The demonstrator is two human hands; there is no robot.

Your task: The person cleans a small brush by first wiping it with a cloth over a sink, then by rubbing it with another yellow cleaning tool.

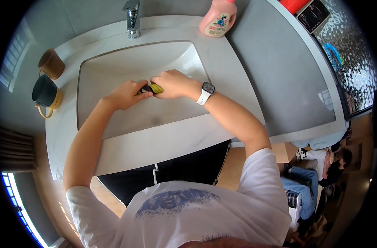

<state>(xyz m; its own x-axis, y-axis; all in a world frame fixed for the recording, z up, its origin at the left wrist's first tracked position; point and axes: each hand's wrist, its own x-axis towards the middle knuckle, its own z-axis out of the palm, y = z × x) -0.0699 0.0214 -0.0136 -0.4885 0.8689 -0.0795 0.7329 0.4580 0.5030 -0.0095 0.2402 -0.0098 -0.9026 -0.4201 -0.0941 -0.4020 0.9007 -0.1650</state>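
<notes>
Across the frame's upper middle, a tabletop (176, 136) surrounds a sink (172, 53); over it, the right grip (176, 84) and left grip (124, 95) both pinch a small dark-and-yellow item (157, 89) between them; two-handed handling seems the present step; the next move likely calls for steadiness.

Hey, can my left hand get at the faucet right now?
Probably yes: the way across the sink to the faucet looks free, though your left hand holds a dark and yellow item.
</notes>
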